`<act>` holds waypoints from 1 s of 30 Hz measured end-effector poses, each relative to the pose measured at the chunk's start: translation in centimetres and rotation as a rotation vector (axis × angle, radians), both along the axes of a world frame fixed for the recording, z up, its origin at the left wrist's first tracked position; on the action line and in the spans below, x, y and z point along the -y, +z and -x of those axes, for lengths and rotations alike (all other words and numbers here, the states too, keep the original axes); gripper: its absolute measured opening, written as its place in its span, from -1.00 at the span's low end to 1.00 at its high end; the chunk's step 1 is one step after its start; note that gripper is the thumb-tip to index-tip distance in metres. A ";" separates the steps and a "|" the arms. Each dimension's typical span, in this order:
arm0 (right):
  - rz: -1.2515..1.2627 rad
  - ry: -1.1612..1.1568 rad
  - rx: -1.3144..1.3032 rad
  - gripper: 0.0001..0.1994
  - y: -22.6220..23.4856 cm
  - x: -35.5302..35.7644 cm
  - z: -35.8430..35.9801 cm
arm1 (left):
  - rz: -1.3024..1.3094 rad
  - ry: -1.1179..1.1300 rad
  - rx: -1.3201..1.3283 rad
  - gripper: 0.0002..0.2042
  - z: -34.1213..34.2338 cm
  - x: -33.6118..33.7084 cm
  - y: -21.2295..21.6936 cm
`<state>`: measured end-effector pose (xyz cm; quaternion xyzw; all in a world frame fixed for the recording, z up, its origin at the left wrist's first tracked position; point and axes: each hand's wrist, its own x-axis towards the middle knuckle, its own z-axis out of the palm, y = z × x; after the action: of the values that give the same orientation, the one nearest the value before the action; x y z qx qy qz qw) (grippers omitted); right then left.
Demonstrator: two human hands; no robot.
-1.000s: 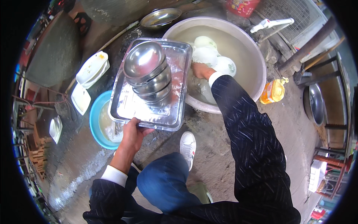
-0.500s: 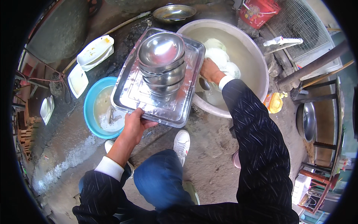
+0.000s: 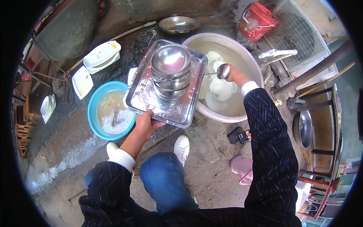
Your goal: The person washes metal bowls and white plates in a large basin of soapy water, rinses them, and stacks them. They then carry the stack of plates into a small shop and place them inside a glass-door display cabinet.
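My left hand (image 3: pixel 145 125) grips the near edge of a shiny rectangular metal tray (image 3: pixel 140 99), thumb on top. A stack of several steel bowls (image 3: pixel 172 60) stands on the tray. My right hand (image 3: pixel 236 76) is closed on a metal spoon (image 3: pixel 223 71), its rounded bowl beside the fingers, above a large pale tub (image 3: pixel 257 62) of cloudy water. White dishes (image 3: pixel 223 89) lie in that water, next to the right hand. The tray hangs in the air between this tub and a blue basin (image 3: pixel 92 115), partly covering the tub's left rim.
Murky water and something greyish fill the blue basin. White plates (image 3: pixel 82 82) lie on the ground at the left. A wide pan (image 3: pixel 178 24) sits at the back. A red bucket (image 3: pixel 258 22) stands far right, a pink bucket (image 3: pixel 240 165) near my right arm, beside a black object (image 3: pixel 236 135).
My right hand has risen from the tub's water and moved right, bringing up the spoon. The left hand still holds the tray with the bowls, shifted slightly right in view.
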<state>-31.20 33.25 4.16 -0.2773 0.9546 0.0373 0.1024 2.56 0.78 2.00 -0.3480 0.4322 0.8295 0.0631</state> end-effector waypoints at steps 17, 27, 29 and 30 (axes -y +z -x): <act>0.493 -0.633 0.175 -0.49 7.1 3.6 -2.8 | -0.045 0.000 -0.064 -0.64 -0.1 -0.3 -0.2; 1.224 -0.717 0.571 -0.83 0.9 10.7 -12.9 | -0.066 0.016 -0.070 -0.63 -0.1 -0.5 -0.5; 1.033 -0.676 0.381 -0.77 0.9 11.2 -15.2 | -0.060 0.025 -0.051 -0.63 -0.1 -0.5 -0.5; 0.983 -0.625 0.265 -0.75 0.9 11.4 -16.1 | -0.056 0.028 -0.039 -0.63 0.0 -0.6 -0.5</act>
<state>-15.06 21.85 5.03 -0.0005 0.8755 -0.4754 0.0864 2.57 1.36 1.53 -0.3360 0.4051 0.8486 0.0529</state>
